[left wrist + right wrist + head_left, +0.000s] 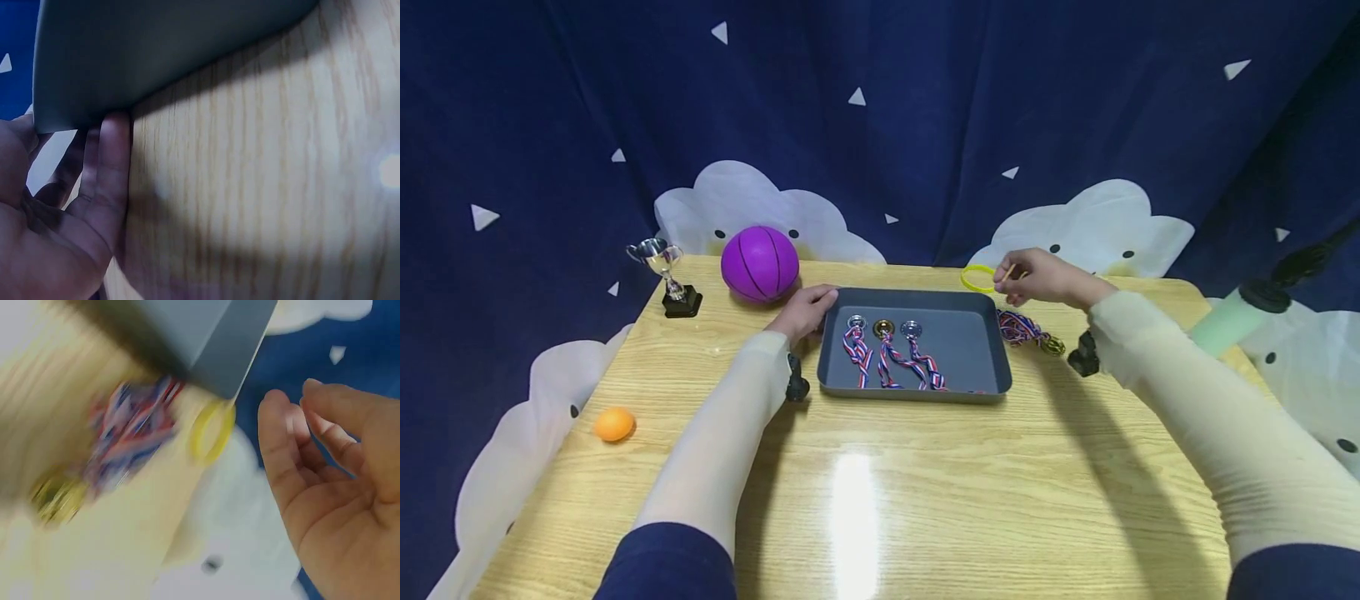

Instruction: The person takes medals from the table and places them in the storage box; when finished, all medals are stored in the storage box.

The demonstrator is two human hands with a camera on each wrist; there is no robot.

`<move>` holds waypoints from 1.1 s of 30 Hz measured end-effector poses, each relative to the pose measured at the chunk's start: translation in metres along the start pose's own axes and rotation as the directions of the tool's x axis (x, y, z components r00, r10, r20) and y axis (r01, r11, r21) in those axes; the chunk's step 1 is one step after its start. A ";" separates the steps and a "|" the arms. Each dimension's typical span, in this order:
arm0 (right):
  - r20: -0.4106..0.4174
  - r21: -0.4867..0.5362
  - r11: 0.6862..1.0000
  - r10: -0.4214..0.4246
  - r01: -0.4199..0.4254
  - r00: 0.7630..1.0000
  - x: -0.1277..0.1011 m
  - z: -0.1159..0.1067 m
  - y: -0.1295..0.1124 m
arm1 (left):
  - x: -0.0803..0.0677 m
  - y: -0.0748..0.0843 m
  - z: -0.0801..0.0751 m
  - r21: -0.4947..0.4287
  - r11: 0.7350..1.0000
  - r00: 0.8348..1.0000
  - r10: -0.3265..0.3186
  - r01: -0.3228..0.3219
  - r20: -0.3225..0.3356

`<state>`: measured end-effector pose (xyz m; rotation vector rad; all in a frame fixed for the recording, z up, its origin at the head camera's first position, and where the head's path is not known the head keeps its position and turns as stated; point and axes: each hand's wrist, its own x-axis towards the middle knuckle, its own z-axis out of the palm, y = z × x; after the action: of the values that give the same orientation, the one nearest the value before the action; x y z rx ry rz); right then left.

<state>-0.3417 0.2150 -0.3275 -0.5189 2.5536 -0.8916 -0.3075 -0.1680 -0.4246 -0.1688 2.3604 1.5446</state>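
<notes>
My left hand [802,313] grips the far left corner of a dark grey tray [917,395]. In the left wrist view its thumb lies at the rim and its fingers [114,144] touch the outer wall near the tabletop. Inside the tray lie a bronze-coloured medal [883,327] and two silver ones, with red, white and blue ribbons. Over the far right part of the table, my right hand [1033,277] hovers by a yellow wristband [212,432], thumb and fingertips near each other with nothing between. A gold medal [1053,345] with bundled ribbon lies right of the tray.
A purple basketball [760,264] and a small trophy cup [681,302] stand at the back left. An orange ball [614,424] lies near the left edge. To the right, a pale green bottle [1228,321] appears beyond my right forearm. A dark blue curtain [925,125] hangs behind the table.
</notes>
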 end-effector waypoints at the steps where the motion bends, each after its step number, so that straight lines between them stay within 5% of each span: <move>1: -0.004 -0.006 1.000 0.029 -0.029 1.000 -0.006 -0.005 0.011 | 0.000 0.000 0.000 -0.004 1.000 1.000 -0.001 0.001 0.002; 7: 0.044 -0.021 0.983 0.183 -0.182 0.982 -0.037 -0.012 0.067 | 0.000 0.000 -0.001 -0.003 1.000 1.000 0.015 -0.015 -0.006; 13: 0.098 -0.009 0.961 0.278 -0.278 0.956 -0.052 0.004 0.097 | -0.001 0.000 -0.001 -0.002 1.000 1.000 0.019 -0.019 0.001; 26: 0.000 -0.011 0.985 0.174 -0.174 0.985 -0.058 0.018 0.111 | 0.001 -0.003 0.003 0.009 1.000 1.000 0.004 -0.004 -0.004; 33: -0.063 0.139 0.986 0.098 -0.088 0.993 -0.067 0.003 0.113 | -0.001 -0.001 0.003 0.018 1.000 1.000 0.014 -0.014 -0.004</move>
<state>-0.3072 0.3262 -0.3873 -0.3305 2.5327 -1.0573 -0.3059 -0.1661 -0.4261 -0.1521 2.3833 1.5299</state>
